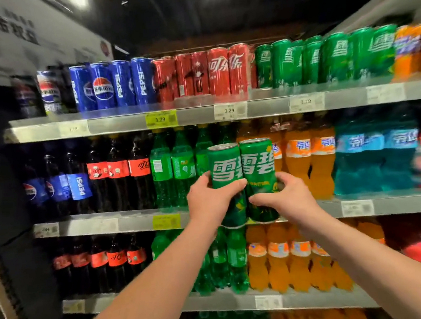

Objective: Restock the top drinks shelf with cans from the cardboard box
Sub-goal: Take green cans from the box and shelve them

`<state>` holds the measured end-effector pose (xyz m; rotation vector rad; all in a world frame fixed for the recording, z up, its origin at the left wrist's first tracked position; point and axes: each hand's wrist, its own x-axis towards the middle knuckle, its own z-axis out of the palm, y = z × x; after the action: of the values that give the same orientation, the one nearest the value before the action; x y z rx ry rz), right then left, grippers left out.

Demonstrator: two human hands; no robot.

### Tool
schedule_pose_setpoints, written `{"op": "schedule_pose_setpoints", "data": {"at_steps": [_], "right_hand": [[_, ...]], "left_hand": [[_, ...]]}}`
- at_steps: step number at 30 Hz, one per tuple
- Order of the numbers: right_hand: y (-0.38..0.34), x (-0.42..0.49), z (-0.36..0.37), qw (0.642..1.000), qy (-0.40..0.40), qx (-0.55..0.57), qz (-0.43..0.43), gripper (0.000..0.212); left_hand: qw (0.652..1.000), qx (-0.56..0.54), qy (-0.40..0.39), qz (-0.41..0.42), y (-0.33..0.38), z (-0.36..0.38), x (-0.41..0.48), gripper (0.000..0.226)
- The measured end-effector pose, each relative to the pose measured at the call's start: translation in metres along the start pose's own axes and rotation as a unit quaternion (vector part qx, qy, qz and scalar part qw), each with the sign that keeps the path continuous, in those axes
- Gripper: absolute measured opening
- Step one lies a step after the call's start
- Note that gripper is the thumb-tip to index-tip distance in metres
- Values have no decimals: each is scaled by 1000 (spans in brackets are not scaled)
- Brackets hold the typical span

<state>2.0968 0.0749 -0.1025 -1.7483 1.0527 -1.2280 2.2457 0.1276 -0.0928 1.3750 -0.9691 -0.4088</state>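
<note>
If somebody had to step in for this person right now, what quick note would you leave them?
The left hand grips one green can. The right hand grips a second green can. Both are upright, side by side, in front of the bottle shelf.
Done: the top shelf already carries a row of green cans.
Left: lift both held cans up to that row. The cardboard box is out of view.

cola bottles [118, 178], green bottles [163, 171], orange bottles [300, 168]
</note>
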Motion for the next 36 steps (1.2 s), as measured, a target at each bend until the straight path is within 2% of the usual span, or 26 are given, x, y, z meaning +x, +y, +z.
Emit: {"op": "schedule_pose_setpoints", "data": {"at_steps": [4, 9, 13, 17, 20, 24, 28, 32, 36], "right_hand": [[-11, 6, -31, 1000, 7, 5, -16, 46], [-22, 10, -59, 1000, 15, 18, -20, 59], [-30, 13, -74, 998, 34, 26, -35, 43], [-43, 20, -85, 998, 52, 25, -39, 42], [-54, 31, -93, 997, 69, 18, -38, 43], [-69, 48, -103, 993, 106, 4, -44, 38], [-77, 61, -116, 989, 138, -9, -48, 35], [-82, 72, -134, 986, 158, -14, -56, 28], [-83, 84, -159, 985, 165, -10, -52, 35]], "left_hand": [[1000, -7, -5, 20, 27, 20, -5, 37], [999, -15, -14, 40, 51, 39, -9, 33], [998, -15, -27, 47, 67, 48, -6, 45], [997, -20, -55, 56, 85, 55, 5, 52], [994, -27, -81, 60, 97, 61, 19, 48], [989, -41, -123, 76, 116, 70, 40, 67], [980, -63, -166, 84, 129, 84, 57, 45], [974, -90, -185, 92, 142, 104, 64, 45], [971, -87, -198, 99, 156, 130, 70, 44]]}}
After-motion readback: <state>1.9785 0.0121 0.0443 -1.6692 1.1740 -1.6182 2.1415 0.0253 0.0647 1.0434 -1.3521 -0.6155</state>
